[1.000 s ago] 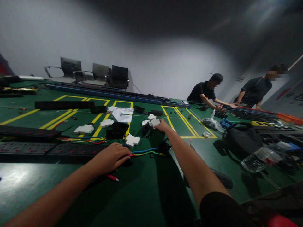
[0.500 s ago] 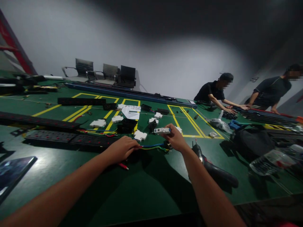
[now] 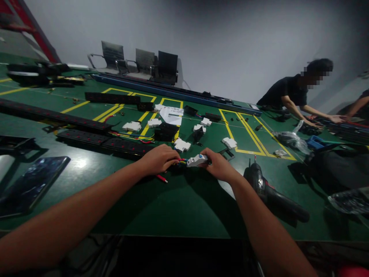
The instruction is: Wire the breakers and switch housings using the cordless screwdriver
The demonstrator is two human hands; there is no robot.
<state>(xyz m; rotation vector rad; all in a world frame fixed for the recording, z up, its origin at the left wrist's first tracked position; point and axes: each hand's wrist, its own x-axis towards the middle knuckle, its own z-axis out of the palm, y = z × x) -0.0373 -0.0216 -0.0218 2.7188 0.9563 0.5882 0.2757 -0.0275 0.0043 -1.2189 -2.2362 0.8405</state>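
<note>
My right hand (image 3: 216, 165) is closed around one end of a white circuit breaker (image 3: 195, 161) with a blue mark. Closed too, my left hand (image 3: 160, 158) pinches several thin coloured wires (image 3: 182, 162), whose far ends meet the breaker's left side. Whether they sit inside its terminals I cannot tell. A loose red wire (image 3: 162, 178) with a bare tip sticks out below my left hand. Behind that hand lies a black socket strip (image 3: 115, 145) with red-marked outlets. Another white breaker (image 3: 182, 144) lies on the table just beyond my hands.
A black power drill (image 3: 271, 192) lies right of my right forearm. At the left are a dark tablet-like panel (image 3: 37, 184) and a longer socket strip (image 3: 57, 118). More white breakers (image 3: 132, 126) and a paper sheet (image 3: 173, 114) are farther back. A co-worker (image 3: 294, 92) leans over the far right.
My right hand has brought the breaker down and against the wire ends in my left hand. The whole view has shifted, with things sitting higher and to the right at the co-worker's side.
</note>
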